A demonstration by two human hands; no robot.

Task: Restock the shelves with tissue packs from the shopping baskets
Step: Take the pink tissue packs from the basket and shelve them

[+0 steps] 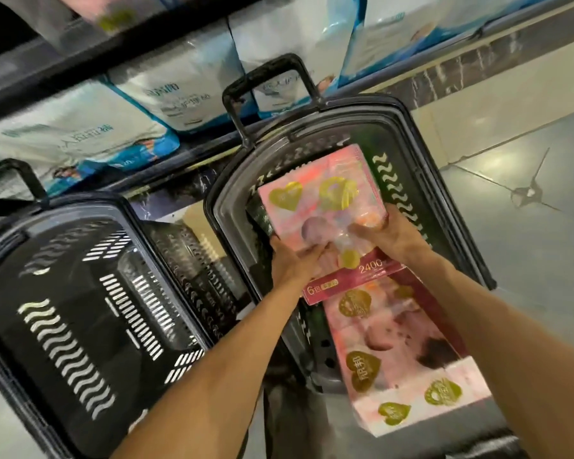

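Head view: both hands, left hand [290,260] and right hand [390,238], grip a glossy pink tissue pack [322,197] with gold hearts, centre frame; beneath it a pack [401,342] reads "2400", inside the slotted black basket [444,180].

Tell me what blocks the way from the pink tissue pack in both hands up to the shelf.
Nothing visible blocks it. The pink tissue pack, held by the left hand and right hand, sits above the basket; the shelf already holds white-and-blue packs.

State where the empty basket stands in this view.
In the head view the empty basket stands on the floor at lower left, below the shelf packs and beside the right basket, where both hands grip a pink tissue pack.
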